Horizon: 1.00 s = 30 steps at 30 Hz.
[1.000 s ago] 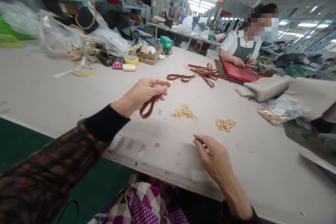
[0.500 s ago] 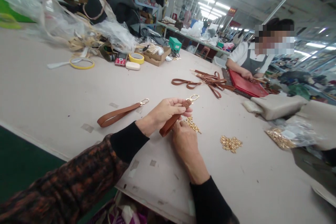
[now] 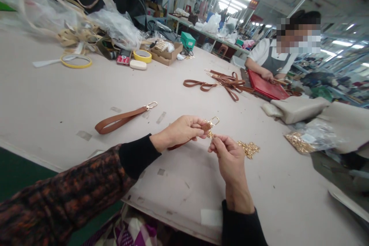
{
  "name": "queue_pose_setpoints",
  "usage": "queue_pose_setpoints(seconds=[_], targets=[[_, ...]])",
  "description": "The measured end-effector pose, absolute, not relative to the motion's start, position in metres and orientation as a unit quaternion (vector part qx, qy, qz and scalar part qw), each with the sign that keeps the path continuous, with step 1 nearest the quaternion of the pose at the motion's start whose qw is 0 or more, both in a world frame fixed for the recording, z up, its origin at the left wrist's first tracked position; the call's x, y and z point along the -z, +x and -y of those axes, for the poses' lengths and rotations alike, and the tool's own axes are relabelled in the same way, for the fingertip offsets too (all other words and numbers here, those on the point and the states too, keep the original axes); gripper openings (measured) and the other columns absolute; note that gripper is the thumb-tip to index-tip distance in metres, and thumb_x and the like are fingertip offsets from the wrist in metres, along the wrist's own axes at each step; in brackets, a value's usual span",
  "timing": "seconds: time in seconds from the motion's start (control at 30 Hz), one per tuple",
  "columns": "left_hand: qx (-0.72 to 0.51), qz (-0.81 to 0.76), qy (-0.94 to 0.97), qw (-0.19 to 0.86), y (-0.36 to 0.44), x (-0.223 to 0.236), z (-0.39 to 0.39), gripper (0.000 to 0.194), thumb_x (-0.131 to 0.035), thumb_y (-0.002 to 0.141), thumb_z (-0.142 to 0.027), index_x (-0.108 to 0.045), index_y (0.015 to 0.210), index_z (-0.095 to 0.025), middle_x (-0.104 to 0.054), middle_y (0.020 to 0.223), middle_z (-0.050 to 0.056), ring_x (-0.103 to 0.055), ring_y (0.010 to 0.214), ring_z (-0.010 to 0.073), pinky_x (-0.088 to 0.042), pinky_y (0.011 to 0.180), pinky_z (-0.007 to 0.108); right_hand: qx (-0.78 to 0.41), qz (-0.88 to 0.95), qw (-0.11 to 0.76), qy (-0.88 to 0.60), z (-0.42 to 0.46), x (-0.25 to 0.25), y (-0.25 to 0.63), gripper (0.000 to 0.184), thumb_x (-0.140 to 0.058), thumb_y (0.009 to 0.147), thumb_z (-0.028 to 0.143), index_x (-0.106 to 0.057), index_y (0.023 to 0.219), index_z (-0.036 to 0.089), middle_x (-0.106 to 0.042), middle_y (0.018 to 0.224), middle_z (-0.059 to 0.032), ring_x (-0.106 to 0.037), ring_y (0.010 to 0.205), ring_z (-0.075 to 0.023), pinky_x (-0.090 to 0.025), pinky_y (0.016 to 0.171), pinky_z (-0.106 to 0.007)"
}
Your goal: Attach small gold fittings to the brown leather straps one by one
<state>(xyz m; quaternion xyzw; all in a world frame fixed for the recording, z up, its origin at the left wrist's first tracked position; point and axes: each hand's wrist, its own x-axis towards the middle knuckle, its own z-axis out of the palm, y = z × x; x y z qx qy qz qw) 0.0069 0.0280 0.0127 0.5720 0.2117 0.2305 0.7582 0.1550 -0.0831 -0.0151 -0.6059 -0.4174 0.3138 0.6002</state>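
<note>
My left hand (image 3: 183,131) is closed on a brown leather wrist strap (image 3: 205,127) near its end, where a gold snap hook (image 3: 215,121) sticks out past my fingertips. The strap's loop is mostly hidden beneath that hand. Just to the right, my right hand (image 3: 230,155) pinches finger and thumb together close to the strap's end; whatever is in the pinch is too small to name. Behind the fingers a few small gold metal pieces (image 3: 210,134) show. A larger heap of gold pieces (image 3: 249,149) lies right of my right hand. Another brown strap (image 3: 121,120) rests at the left.
Several brown straps (image 3: 227,80) lie piled further back. Across the table a co-worker (image 3: 271,61) handles a red board (image 3: 266,84). A plastic bag of gold parts (image 3: 301,142) sits at the right. Tape (image 3: 142,56), a phone (image 3: 123,57) and a cardboard box (image 3: 167,54) stand back left.
My right hand has moved right, from under the strap to beside its end, and its fingers now pinch. The strap's loop has dropped lower under my left hand. The view has shifted slightly.
</note>
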Motion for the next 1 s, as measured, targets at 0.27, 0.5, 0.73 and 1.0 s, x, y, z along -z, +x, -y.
queue_pose_setpoints(seconds=[0.27, 0.5, 0.73, 1.0], targets=[[-0.211, -0.175, 0.642, 0.716, 0.010, 0.001, -0.024, 0.017, -0.058, 0.078, -0.015, -0.064, 0.094, -0.015, -0.072, 0.084, 0.003, -0.065, 0.079, 0.0134, -0.048, 0.074, 0.026, -0.307, 0.440, 0.607, -0.586, 0.077, 0.017, 0.144, 0.012, -0.066, 0.084, 0.031, -0.067, 0.088, 0.020, -0.065, 0.065, 0.0032, -0.059, 0.060, -0.0113, -0.047, 0.064, -0.027], [-0.207, -0.177, 0.687, 0.673, 0.009, 0.001, -0.019, 0.014, -0.054, 0.079, -0.014, -0.065, 0.089, -0.015, -0.071, 0.080, 0.002, -0.064, 0.077, 0.0138, -0.047, 0.070, 0.024, -0.290, 0.476, 0.569, -0.605, 0.078, 0.017, 0.148, 0.009, -0.064, 0.083, 0.028, -0.068, 0.083, 0.020, -0.061, 0.062, 0.0038, -0.055, 0.061, -0.0111, -0.045, 0.064, -0.026], [-0.214, -0.188, 0.742, 0.607, 0.005, -0.001, -0.018, 0.018, -0.052, 0.082, -0.013, -0.067, 0.092, -0.017, -0.070, 0.082, 0.000, -0.062, 0.076, 0.0127, -0.044, 0.069, 0.023, -0.292, 0.469, 0.593, -0.585, 0.077, 0.017, 0.145, 0.004, -0.063, 0.083, 0.024, -0.062, 0.082, 0.021, -0.062, 0.069, 0.0034, -0.058, 0.064, -0.0118, -0.047, 0.064, -0.026], [-0.234, -0.211, 0.790, 0.526, 0.005, -0.008, -0.011, 0.017, -0.053, 0.082, -0.017, -0.069, 0.088, -0.018, -0.068, 0.078, -0.001, -0.061, 0.074, 0.0133, -0.045, 0.068, 0.021, -0.271, 0.469, 0.598, -0.591, 0.077, 0.016, 0.141, 0.007, -0.061, 0.083, 0.023, -0.056, 0.078, 0.021, -0.065, 0.072, 0.0028, -0.062, 0.069, -0.0123, -0.050, 0.067, -0.027]])
